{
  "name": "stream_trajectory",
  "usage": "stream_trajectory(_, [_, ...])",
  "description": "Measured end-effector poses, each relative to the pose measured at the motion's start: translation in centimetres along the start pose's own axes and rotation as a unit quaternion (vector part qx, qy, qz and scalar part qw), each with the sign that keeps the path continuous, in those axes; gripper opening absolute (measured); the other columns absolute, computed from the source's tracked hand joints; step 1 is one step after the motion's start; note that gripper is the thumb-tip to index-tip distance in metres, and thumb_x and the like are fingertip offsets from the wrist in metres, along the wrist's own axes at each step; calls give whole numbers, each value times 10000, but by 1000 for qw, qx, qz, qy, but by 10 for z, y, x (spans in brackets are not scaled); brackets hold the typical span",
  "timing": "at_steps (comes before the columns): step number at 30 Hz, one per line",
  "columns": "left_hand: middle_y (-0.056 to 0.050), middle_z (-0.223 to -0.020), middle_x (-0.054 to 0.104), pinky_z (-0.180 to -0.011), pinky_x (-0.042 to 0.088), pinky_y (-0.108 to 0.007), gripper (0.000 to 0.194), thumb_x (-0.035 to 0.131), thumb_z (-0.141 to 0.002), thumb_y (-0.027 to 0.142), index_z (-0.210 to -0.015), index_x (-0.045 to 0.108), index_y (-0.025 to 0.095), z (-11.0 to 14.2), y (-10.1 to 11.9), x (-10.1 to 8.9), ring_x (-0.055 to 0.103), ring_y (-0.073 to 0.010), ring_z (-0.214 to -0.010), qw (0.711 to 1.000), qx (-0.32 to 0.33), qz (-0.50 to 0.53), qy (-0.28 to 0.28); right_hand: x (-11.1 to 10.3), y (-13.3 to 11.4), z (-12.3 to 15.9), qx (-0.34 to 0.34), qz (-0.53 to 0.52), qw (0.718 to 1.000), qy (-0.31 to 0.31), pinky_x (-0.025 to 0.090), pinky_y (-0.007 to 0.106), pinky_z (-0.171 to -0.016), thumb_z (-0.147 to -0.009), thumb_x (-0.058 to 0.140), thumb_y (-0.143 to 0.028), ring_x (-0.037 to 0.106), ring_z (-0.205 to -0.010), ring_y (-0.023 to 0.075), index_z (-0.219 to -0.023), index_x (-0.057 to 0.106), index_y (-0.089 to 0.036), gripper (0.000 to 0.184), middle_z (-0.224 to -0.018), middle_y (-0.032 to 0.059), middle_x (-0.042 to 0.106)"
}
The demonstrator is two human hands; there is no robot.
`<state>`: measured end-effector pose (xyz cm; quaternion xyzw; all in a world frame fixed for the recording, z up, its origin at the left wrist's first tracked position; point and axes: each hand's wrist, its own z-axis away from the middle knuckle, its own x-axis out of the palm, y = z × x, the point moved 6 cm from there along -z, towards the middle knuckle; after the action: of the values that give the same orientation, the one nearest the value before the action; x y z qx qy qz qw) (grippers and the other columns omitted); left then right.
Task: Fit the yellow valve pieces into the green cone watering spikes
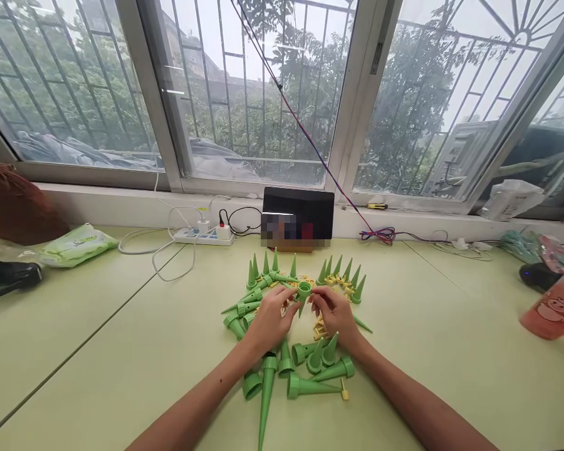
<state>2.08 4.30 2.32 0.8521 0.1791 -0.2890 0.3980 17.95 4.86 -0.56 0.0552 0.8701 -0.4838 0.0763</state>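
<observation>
A green plastic watering spike (304, 289) is held off the table with its round opening up and its point down. My left hand (276, 313) is closed on the left side of it, between thumb and fingers. Against its right side, my right hand (333, 311) is pinched; whatever its fingertips hold, if anything, is hidden. Beneath and around my hands lie many more green spikes (310, 386), some on their sides. Small yellow plastic pieces (320, 328) are heaped by my right hand. One yellow piece (344, 389) lies at the tip of a front spike.
Upright spikes (358, 289) stand in curved rows behind my hands, with yellow pieces among them. A dark-screened tablet (297, 216) leans by the window. A power strip (204, 236) with cables and a green packet (79, 245) are at left, a red cup (552, 308) at right.
</observation>
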Motion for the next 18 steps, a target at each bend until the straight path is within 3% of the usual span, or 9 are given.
stream_trajectory(3, [-30,-836,626,-699,437,-287,141,521,-947,271,-945,634,186,-1,-1,-4,571,-169,-741,999,-25,17,24,-3,2,-1,-8,2,1000,15,500,268,-563,-957,530,-335,588,-579,140,-954,643,-185,187,-758,31,656])
stream_trajectory(6, [-16,-693,614,-630,409,-285,352,447,-982,379,-746,616,180,-2,-6,-7,546,-160,-635,996,-67,28,45,-3,1,-1,-17,-3,1000,13,505,269,-564,-956,536,-321,596,-588,141,-956,647,-191,170,-779,35,666])
stream_trajectory(10, [-10,-567,631,-621,431,-286,571,377,-989,500,-584,618,178,-3,-11,-2,584,-155,-567,988,-128,90,10,1,0,0,-28,-10,999,-16,500,262,-555,-958,540,-305,598,-579,135,-947,657,-199,158,-771,27,649])
stream_trajectory(18, [-31,-569,701,-771,491,-295,707,337,-977,577,-469,643,192,-3,-14,2,674,-178,-639,975,-178,135,-18,3,-6,1,-60,2,997,-43,508,267,-598,-956,565,-287,601,-620,140,-939,699,-209,156,-754,21,642])
